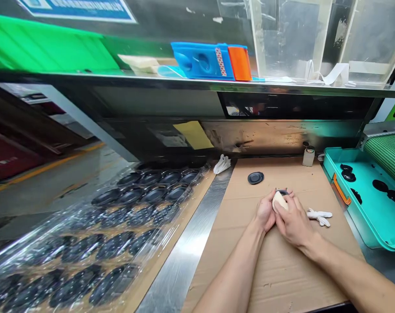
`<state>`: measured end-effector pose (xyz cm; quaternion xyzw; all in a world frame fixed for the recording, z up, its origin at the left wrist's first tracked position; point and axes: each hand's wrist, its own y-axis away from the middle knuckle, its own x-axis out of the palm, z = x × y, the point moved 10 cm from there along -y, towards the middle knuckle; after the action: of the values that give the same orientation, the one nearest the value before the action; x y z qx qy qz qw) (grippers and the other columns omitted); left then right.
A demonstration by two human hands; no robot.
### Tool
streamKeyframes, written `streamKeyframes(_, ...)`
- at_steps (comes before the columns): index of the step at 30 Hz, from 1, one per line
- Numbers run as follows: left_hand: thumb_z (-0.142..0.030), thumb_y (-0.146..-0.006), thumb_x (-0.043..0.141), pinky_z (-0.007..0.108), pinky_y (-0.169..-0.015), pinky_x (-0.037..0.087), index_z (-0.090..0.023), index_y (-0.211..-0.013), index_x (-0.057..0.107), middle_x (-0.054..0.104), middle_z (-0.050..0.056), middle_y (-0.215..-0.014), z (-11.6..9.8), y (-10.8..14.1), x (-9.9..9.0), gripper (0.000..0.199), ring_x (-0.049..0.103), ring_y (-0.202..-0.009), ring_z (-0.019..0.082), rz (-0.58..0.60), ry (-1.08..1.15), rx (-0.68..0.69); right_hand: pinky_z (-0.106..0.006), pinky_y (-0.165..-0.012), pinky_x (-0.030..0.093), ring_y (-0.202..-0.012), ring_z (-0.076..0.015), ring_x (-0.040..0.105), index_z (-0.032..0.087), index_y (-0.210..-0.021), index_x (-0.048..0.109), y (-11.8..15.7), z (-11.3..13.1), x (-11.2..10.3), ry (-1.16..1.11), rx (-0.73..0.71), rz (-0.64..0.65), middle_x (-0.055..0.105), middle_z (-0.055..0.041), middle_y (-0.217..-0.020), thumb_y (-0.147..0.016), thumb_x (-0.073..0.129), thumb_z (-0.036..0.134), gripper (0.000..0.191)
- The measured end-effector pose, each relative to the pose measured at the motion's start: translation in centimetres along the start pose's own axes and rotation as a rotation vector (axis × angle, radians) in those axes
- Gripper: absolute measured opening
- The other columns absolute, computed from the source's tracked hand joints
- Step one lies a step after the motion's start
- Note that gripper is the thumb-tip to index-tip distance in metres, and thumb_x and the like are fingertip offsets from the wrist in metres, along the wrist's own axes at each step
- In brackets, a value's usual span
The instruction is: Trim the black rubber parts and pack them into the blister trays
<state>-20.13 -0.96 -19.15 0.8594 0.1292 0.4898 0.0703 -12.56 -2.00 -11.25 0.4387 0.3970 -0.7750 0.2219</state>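
My curled left hand (265,213) is holding a disc (283,191), and my curled right hand (294,224) is pressing a cloth (279,201) on it. Another disc (256,178) is lying beyond them.

No text legible for certain. Blue-and-white sign (80,8) on panel (171,21) above shelf (282,86), toward shelf's left end: lettering blurred. Blue-and-orange box (200,61), shelf's front edge: patterned strip (220,61), unreadable.
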Motion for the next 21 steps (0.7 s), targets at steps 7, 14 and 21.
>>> streamKeyframes(7,-0.029,-0.101,0.043,0.044,-0.102,0.052,-0.009,-0.099,0.071,0.075,0.015,-0.104,-0.4,0.1,0.2,0.034,0.068,-0.109,0.026,-0.004,-0.044,0.059,-0.039,-0.099,0.048,-0.112,-0.0251,0.054,0.02,-0.137,0.049,-0.8,-4.8,-1.4,-0.29,0.17,-0.106,0.053,-0.0122,-0.121,-0.079,0.061,0.02,0.059)
streamKeyframes(14,-0.029,-0.1,0.048,0.041,-0.103,0.051,-0.01,-0.1,0.071,0.074,0.015,-0.108,0.1,0.3,0.6,0.03,0.069,-0.109,0.026,0.007,-0.088,0.081,-0.033,-0.086,0.048,-0.103,-0.0236,0.064,0.022,-0.127,0.049,-0.5,-2.1,0.5,-0.291,0.168,0.162,0.067,-0.0102,-0.117,-0.096,0.048,0.028,0.032)
streamKeyframes(21,-0.031,-0.097,0.054,0.038,-0.101,0.052,-0.01,-0.098,0.072,0.075,0.015,-0.107,0.3,0.1,-0.1,0.028,0.069,-0.107,0.026,-0.016,-0.099,0.143,-0.029,-0.075,0.043,-0.097,-0.0235,0.065,0.021,-0.121,0.05,-1.6,-2.3,0.4,-0.044,0.218,0.176,0.068,-0.0105,-0.113,-0.102,0.038,0.032,0.025)
